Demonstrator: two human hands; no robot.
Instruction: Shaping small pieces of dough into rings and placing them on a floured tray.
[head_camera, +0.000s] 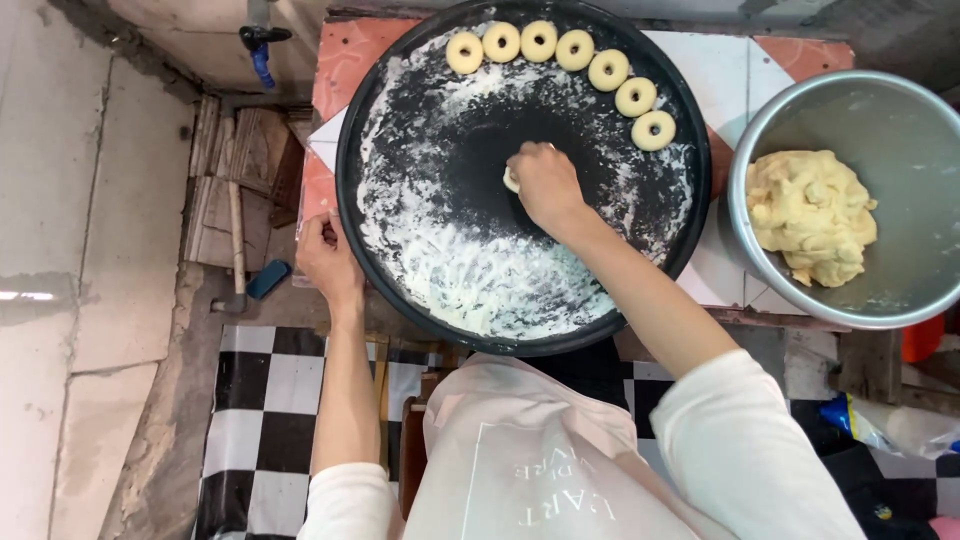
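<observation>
A large round black tray (400, 120) fills the upper centre of the frame, dusted with white flour most thickly toward its lower left. To its right, at the frame's right edge, a steel bowl (900, 120) holds a lump of pale yellow dough (810, 215). The tray sits on a tiled tabletop (740, 60) of white and reddish tiles; below it a black-and-white checked floor (265, 400) shows on either side of the person's pale apron.

Along the tray's upper right rim seven dough rings (575, 50) lie in a curved row, each close beside the next. At the tray's middle the right hand (545, 185) is cupped palm-down over a small piece of dough (511, 180), which peeks out at the hand's left side; the fingers curl over it, so the exact hold is hidden. The left hand (325, 255) grips the tray's left rim, fingers wrapped over the edge.

By the look of it, the step in hand is shaping another ring on the floured centre. The next move would call for lifting the soft piece without squashing it and setting it beside the last ring in the row, at the right end.
</observation>
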